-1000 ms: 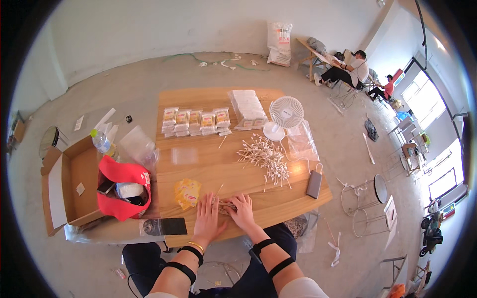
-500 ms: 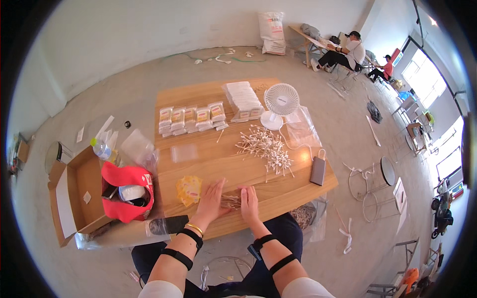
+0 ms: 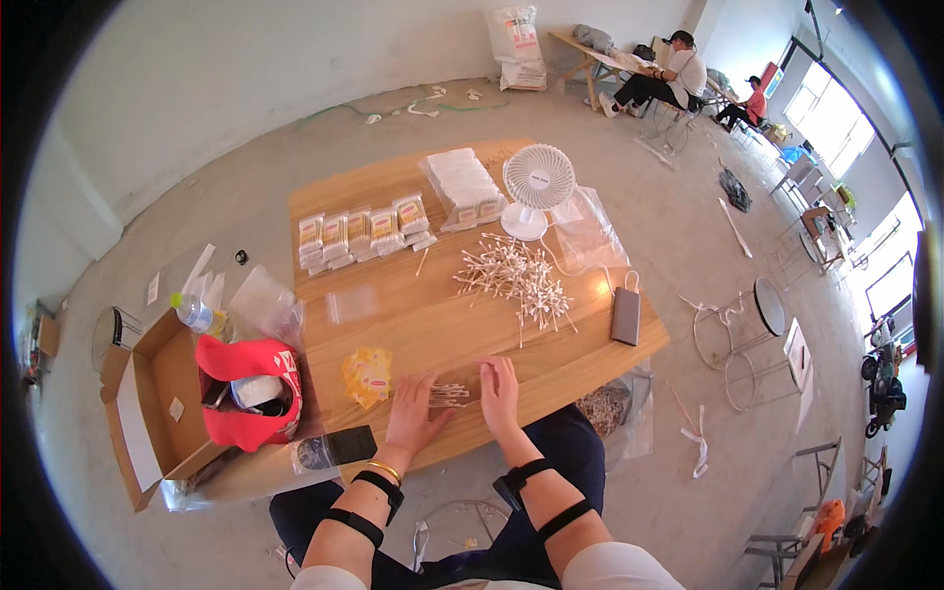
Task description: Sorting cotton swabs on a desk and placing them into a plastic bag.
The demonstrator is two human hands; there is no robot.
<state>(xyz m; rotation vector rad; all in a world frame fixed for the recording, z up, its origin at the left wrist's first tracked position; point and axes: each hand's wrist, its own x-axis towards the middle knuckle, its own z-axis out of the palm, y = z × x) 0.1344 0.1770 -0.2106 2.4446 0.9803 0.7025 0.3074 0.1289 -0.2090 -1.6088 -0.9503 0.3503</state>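
Observation:
A small bundle of cotton swabs (image 3: 450, 395) lies on the wooden table near its front edge, between my two hands. My left hand (image 3: 413, 413) rests against the bundle's left end, fingers stretched out and thumb apart. To the right, my right hand (image 3: 500, 391) stands on edge with a gap between it and the swabs; its fingers are extended and hold nothing. Left of my left hand lies a pile of yellow printed paper cards (image 3: 368, 378). Farther back is a large loose heap of cotton swabs (image 3: 516, 283).
Filled swab packs (image 3: 362, 234) stand at the back left, beside a larger bag of packs (image 3: 462, 187). A white fan (image 3: 538, 179) is cabled to a grey power bank (image 3: 625, 316). A clear bag (image 3: 351, 305), red bag (image 3: 246, 433) and cardboard box (image 3: 162, 393) are to the left.
My right hand has drawn back from the bundle, leaving a gap and showing more of the swabs. My left hand stays beside them. The whole view has shifted slightly.

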